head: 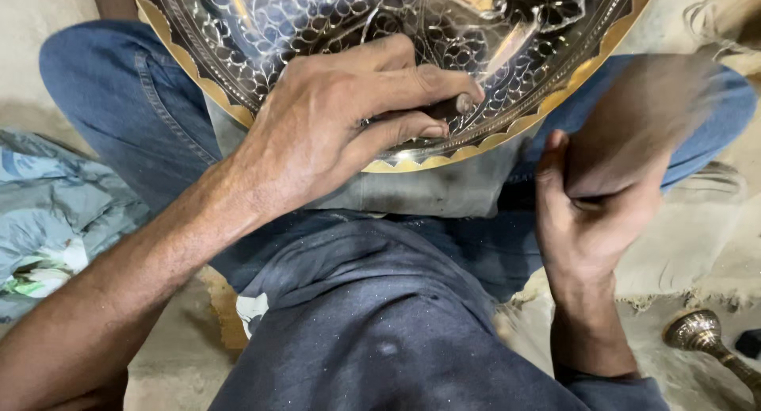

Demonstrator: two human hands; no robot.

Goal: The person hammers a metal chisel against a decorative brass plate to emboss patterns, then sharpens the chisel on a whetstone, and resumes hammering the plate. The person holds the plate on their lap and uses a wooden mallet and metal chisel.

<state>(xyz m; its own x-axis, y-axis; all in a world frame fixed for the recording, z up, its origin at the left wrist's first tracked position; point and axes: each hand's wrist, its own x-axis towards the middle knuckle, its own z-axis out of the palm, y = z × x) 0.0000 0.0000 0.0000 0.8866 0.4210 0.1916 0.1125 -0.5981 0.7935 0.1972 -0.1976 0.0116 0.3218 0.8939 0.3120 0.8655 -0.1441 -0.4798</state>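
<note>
1. My left hand (333, 118) is closed around a small dark punch (450, 107), thumb and fingers pinching it so that only its blunt end pokes out past my fingertips. The hand rests on the engraved metal tray (277, 30), near the tray's lower rim.
2. My right hand (594, 213) sits to the right of the tray, just below its rim, curled around a wooden mallet (642, 118). The mallet is smeared by motion blur, so I cannot make out its shape or edges.
3. The tray lies across my lap, tilted toward me. Its silvery face is cut with leaf and scale patterns, and a scalloped golden border runs round it. Its upper part is cut off by the frame, and my left hand hides where the punch meets the metal.
4. Under the tray's rim is a grey cloth (428, 193), over my blue jeans (119, 94).
5. Left of the tray, well apart, lies crumpled pale fabric (55, 213).
6. Far to the lower right of the tray a brass stem (705, 340) lies on the dusty floor, partly cut off.
</note>
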